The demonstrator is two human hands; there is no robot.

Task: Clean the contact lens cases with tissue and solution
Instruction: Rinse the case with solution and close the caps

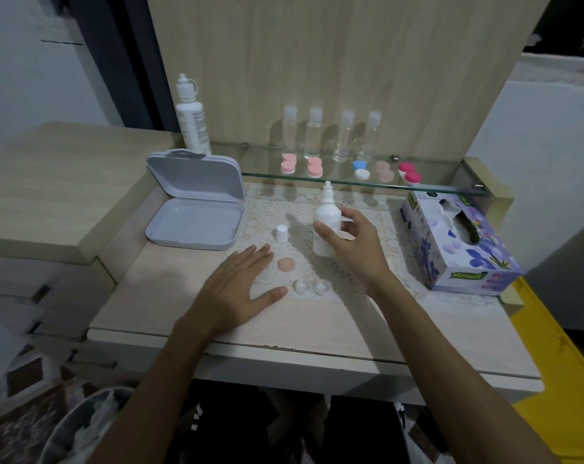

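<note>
Two bare forearms reach over the near edge of the desk (317,333). The left hand (237,286) lies palm-down on the desk, fingers straight and slightly spread, holding nothing. Just right of its thumb sits an open clear lens case (312,288), and beyond that a loose peach cap (286,263). The right hand (357,244) is around a small white solution bottle (326,226) standing upright on the lace mat (377,209), fingers loosely curved at its sides; a firm grip cannot be confirmed. The bottle's white cap (281,233) stands to its left. A tissue box (464,242) occupies the right edge, an open grey box (196,202) the left. On the glass shelf (444,180) along the far edge rest capped lens cases (337,169), four clear bottles (330,135) and a tall white bottle (191,117).
</note>
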